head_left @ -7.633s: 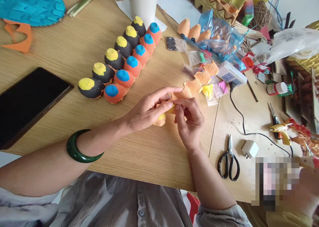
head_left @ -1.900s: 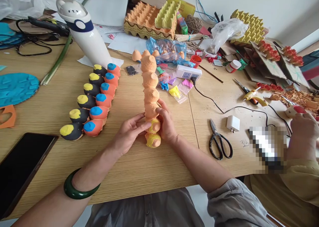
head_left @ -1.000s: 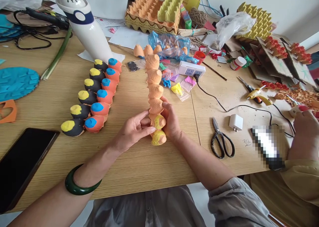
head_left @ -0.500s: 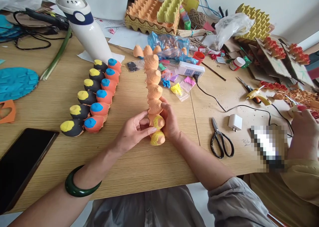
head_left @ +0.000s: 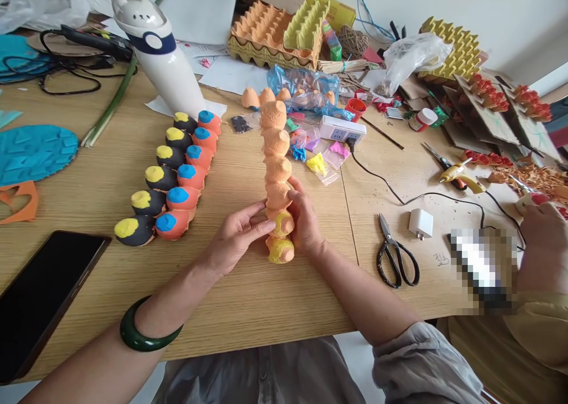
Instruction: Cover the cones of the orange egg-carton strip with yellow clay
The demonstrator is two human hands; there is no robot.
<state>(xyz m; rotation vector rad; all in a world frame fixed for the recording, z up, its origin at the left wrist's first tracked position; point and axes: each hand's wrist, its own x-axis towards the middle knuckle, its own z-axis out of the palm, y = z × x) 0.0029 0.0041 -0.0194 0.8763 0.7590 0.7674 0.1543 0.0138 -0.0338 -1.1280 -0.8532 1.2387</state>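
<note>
Between both hands is an orange egg-carton strip, a row of several cups pointing away from me. Its two nearest cups carry yellow clay. My left hand grips the strip's left side, the thumb lying on the yellow clay of the second cup. From the right, my right hand holds it with the thumb near the third cup and the fingers behind. To the left stand two finished-looking strips side by side: a black strip with yellow tops and an orange-red strip with blue tops.
A phone lies front left, scissors and a white charger at right. Behind are a power strip, yellow clay, a white bottle and stacked egg trays. A co-worker's hand is at far right.
The view has shifted slightly, so the table's things appear a little lower and further right. My left thumb has slid slightly up the yellow-covered cup; both hands still hold the strip.
</note>
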